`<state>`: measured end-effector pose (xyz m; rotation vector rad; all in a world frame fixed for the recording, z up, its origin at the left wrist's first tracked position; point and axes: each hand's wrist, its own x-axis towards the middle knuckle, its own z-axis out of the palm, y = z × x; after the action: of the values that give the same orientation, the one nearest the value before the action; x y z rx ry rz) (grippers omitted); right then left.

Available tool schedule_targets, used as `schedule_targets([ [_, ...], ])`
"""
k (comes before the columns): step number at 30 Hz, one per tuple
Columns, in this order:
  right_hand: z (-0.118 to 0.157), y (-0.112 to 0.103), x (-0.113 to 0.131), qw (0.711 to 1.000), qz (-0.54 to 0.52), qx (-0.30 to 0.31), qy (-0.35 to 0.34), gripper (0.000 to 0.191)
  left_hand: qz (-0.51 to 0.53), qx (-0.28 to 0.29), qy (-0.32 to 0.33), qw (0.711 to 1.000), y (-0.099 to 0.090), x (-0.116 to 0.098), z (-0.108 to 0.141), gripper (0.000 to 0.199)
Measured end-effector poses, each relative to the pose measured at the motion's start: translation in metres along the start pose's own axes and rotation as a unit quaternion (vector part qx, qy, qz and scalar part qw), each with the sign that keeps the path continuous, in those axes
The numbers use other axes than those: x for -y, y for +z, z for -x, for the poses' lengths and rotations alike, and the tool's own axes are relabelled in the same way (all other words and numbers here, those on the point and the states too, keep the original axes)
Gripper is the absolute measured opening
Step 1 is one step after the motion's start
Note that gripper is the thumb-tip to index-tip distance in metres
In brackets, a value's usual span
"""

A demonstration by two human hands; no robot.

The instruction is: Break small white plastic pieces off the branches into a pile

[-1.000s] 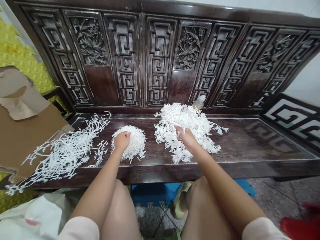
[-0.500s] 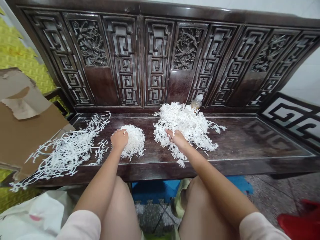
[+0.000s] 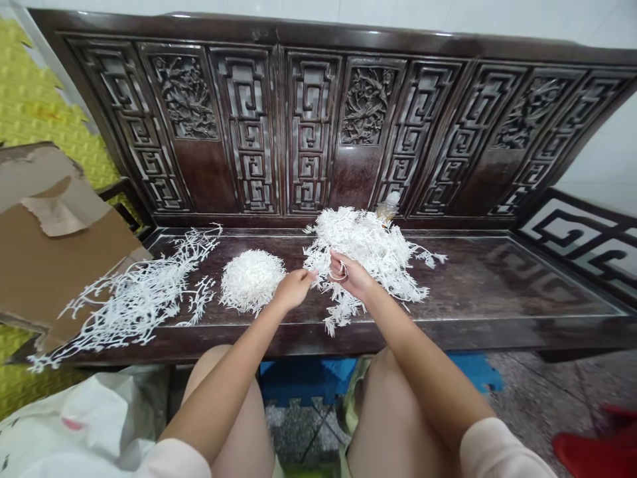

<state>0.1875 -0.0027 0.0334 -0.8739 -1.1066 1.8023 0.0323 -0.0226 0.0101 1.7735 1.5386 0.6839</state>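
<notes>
The one head-worn camera looks forward and down from above the person's thighs [image 3: 393,411], near the bench seat [image 3: 492,282] that crosses the middle of its view, with the forearms [image 3: 239,372] entering from seven and five o'clock and the carved backrest [image 3: 355,176] spanning ten to two o'clock.

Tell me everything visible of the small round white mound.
The mound is low and rounded, a loose heap of short, thin white pieces, plastic-looking, with a spiky edge. It rests on the dark wooden bench, between the branching white strands and the larger white pile. The left hand is beside its right edge; contact is unclear.
</notes>
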Motion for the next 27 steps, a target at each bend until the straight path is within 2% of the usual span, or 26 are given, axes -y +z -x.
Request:
schedule_targets([
  [3, 0.003, 0.003, 0.001, 1.000, 0.005, -0.006, -0.004, 0.041, 0.080, 0.026, -0.018, 0.996, 0.003, 0.007, -0.001, 0.049],
  [7, 0.004, 0.002, 0.002, 0.999, 0.010, -0.041, -0.018, 0.040, 0.190, 0.083, -0.075, 0.975, -0.003, 0.022, -0.010, 0.048],
  [12, -0.003, -0.005, -0.002, 0.998, 0.031, -0.054, -0.020, 0.038, 0.243, 0.101, -0.073, 0.962, -0.009, 0.028, -0.014, 0.049],
  [15, -0.009, -0.007, -0.006, 0.999, 0.027, -0.040, -0.004, 0.039, 0.210, 0.109, -0.101, 0.966, -0.003, 0.029, -0.015, 0.052],
  [18, -0.011, -0.006, -0.007, 0.999, 0.024, -0.023, 0.005, 0.040, 0.149, 0.073, -0.118, 0.979, 0.003, 0.033, -0.017, 0.054],
  [22, -0.008, -0.005, -0.005, 1.000, 0.028, -0.004, 0.001, 0.040, 0.186, 0.053, -0.076, 0.978, 0.006, 0.035, -0.021, 0.054],
  [27, -0.008, -0.005, -0.006, 1.000, 0.024, -0.009, -0.001, 0.040, 0.176, 0.103, -0.056, 0.977, 0.011, 0.032, -0.019, 0.055],
])
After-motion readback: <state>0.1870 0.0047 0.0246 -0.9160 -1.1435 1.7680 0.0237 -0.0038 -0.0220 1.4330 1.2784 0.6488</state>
